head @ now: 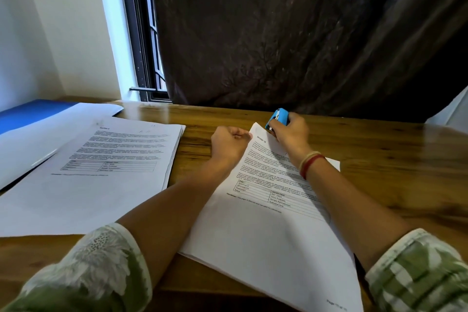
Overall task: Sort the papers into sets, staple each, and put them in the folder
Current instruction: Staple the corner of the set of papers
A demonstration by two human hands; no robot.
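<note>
Right hand (pixel 291 132) has its fingers wrapped round the blue stapler (pixel 278 117) at the paper set (pixel 266 223)'s top corner. Left hand (pixel 229 146) is curled up, pinching that set's edge on the wooden table (pixel 379 149)

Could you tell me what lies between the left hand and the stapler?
In the head view, only a corner of the paper set lies between the left hand and the stapler.

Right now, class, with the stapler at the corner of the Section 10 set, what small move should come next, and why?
Probably squeeze the stapler shut. The right hand grips it at the top corner of the Section 10 set, and the left hand seems to pinch the edge beside it, steadying the sheets, so the set looks ready to bind.
</note>
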